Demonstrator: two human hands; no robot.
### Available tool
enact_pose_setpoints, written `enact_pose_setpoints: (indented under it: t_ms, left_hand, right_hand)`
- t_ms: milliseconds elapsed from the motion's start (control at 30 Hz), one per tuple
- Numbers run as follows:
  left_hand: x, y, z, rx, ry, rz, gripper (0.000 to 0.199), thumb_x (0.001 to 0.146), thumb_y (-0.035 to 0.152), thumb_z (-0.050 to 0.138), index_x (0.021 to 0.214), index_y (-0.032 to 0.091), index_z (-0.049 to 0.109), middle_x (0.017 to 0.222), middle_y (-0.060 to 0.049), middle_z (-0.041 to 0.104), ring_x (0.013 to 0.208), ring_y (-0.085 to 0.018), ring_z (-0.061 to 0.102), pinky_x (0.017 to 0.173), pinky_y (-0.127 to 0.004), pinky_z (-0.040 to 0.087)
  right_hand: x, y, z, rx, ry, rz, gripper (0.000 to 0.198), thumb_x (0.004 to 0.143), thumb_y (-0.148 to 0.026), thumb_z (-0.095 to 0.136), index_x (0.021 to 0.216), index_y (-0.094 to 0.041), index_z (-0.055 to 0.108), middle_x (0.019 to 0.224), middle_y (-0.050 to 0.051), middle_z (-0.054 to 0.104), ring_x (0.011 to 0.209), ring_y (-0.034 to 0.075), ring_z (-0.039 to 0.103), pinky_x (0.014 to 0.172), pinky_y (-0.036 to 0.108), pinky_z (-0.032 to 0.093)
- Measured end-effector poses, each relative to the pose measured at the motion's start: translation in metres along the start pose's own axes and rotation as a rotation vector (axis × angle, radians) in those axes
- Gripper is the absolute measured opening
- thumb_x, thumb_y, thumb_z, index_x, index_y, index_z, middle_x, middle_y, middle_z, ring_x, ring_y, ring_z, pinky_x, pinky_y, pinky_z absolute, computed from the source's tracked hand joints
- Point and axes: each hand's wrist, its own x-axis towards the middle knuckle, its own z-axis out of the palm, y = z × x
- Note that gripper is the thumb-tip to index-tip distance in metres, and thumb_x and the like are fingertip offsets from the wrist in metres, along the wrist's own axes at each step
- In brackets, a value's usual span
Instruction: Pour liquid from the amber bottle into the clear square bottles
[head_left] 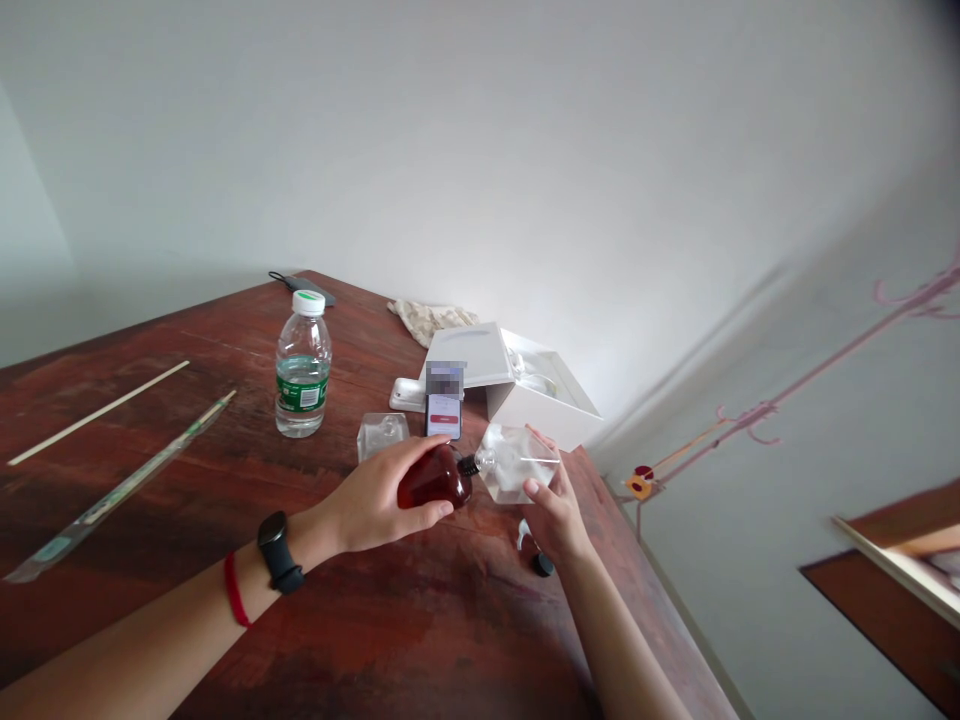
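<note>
My left hand (384,497), with a black watch and a red cord at its wrist, is wrapped round a reddish-brown bottle (436,480). The bottle lies tipped on its side, its dark threaded neck pointing right. That neck meets the mouth of a clear faceted bottle (517,462), also tilted, which my right hand (559,515) grips from the right. I cannot tell whether liquid is passing between them. Below my right hand, a black cap (543,565) and a small clear piece (523,535) lie on the table.
On the brown wooden table (360,630) stand a water bottle (302,370), a clear block-like piece (381,436), a phone (444,415) and an open white box (540,395). Two thin sticks (97,413), one in a wrapper (127,490), lie left. A pink rack (750,420) leans right.
</note>
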Motion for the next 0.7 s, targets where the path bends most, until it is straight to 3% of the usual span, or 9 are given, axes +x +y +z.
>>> enact_pose_setpoints:
  t_ms: [700]
  left_hand:
    - [-0.0006,0.0008,0.0004,-0.006,-0.001,0.005,0.072,0.091,0.046,0.077,0.154,0.026,0.052,0.153,-0.013,0.066,0.134,-0.035,0.067,0.117,-0.052,0.053]
  right_hand:
    - [-0.0018,-0.0013,0.0031,0.011,0.009,-0.002,0.068,0.064,-0.038,0.100,0.126,-0.032,0.071,0.122,0.005,0.080,0.110,0.029,0.075,0.094,0.042,0.061]
